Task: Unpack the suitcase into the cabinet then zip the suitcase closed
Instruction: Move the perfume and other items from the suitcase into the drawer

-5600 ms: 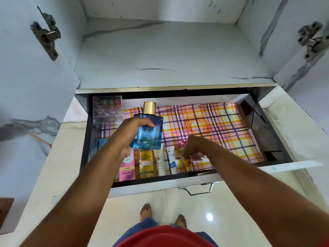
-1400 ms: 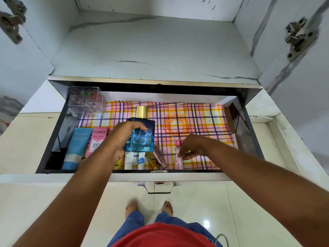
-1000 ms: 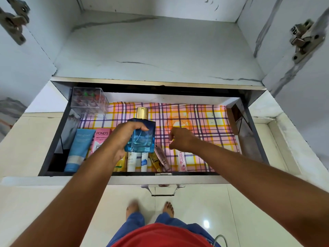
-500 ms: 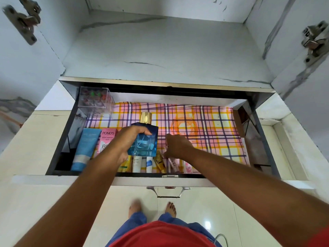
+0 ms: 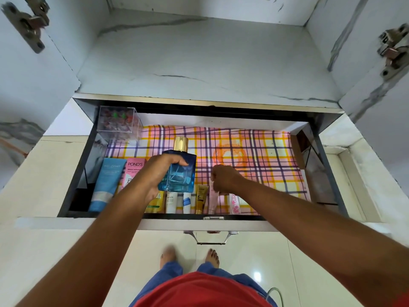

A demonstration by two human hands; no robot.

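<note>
The cabinet drawer (image 5: pixel 194 224) stands pulled out, lined with a pink and yellow plaid sheet (image 5: pixel 267 165). My left hand (image 5: pixel 158 173) grips a square blue perfume bottle (image 5: pixel 180 176) with a gold cap and holds it above the row of tubes at the drawer's front. My right hand (image 5: pixel 225 178) has its fingers curled on the top of a pale pink tube (image 5: pixel 213 201) that lies in that row. Beside it lie a gold tube (image 5: pixel 201 198), white tubes (image 5: pixel 171 202) and a pink rose-print tube (image 5: pixel 235 203). The suitcase is out of view.
A clear plastic box (image 5: pixel 118 119) stands in the drawer's back left corner. A blue tube (image 5: pixel 106 185) and a pink Pond's pack (image 5: pixel 134 171) lie at the left. The cabinet shelf (image 5: pixel 199 63) sits above the drawer, with door hinges (image 5: pixel 391 52) at both sides. The drawer handle (image 5: pixel 211 238) juts toward my feet.
My right hand left the rose-print tube lying at the right end of the row and moved left onto the pale pink tube. The left hand kept holding the perfume bottle, barely shifting.
</note>
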